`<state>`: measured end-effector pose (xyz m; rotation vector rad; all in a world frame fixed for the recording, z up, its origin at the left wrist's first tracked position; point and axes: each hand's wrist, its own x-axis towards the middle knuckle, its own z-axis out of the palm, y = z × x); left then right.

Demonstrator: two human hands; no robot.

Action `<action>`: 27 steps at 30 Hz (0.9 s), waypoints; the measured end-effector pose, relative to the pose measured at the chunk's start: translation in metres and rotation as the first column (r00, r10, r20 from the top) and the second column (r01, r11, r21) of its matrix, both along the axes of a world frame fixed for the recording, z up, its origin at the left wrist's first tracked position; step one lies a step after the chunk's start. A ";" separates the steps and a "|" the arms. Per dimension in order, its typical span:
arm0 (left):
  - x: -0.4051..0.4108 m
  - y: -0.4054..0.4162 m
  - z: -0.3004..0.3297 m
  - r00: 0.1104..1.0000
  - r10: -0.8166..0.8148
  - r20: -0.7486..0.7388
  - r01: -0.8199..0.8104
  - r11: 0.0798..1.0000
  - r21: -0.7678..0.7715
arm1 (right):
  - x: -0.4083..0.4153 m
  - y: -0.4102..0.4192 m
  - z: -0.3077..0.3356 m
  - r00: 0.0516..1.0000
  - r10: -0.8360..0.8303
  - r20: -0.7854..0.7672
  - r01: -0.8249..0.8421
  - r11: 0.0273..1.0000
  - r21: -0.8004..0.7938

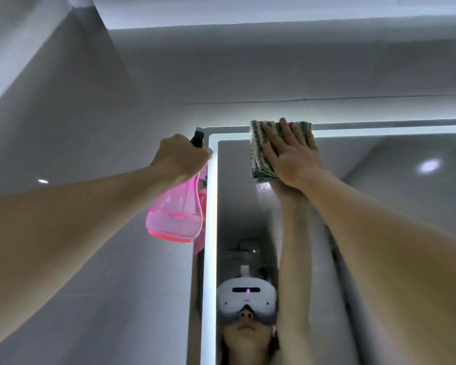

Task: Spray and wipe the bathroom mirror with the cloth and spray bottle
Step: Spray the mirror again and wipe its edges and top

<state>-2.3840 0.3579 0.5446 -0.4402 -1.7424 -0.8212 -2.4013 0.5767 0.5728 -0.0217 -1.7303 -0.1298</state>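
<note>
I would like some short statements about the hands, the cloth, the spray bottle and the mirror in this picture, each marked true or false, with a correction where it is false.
1. The right hand presses the cloth flat against the mirror. True.
2. The cloth lies near the bottom edge of the mirror. False: it is at the top edge, near the upper left corner.
3. The left hand grips the spray bottle by its neck. True.
4. The spray bottle is blue. False: it is clear pink with a dark nozzle.
5. The cloth is plain white. False: it is green and white, folded.
</note>
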 end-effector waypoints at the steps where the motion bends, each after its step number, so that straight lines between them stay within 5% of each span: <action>1: 0.003 0.003 0.001 1.000 -0.005 0.004 0.005 1.000 0.004 | 0.002 0.008 -0.003 1.000 -0.003 0.006 0.003 1.000 -0.013; 13: 0.010 0.002 -0.016 0.999 0.034 0.025 -0.033 0.998 -0.051 | 0.013 0.018 -0.040 1.000 -0.003 -0.018 -0.001 0.981 -0.195; 27: -0.002 -0.016 -0.110 0.999 -0.004 -0.033 0.001 0.996 -0.085 | -0.014 -0.056 -0.106 0.999 0.020 -0.031 -0.017 0.996 0.083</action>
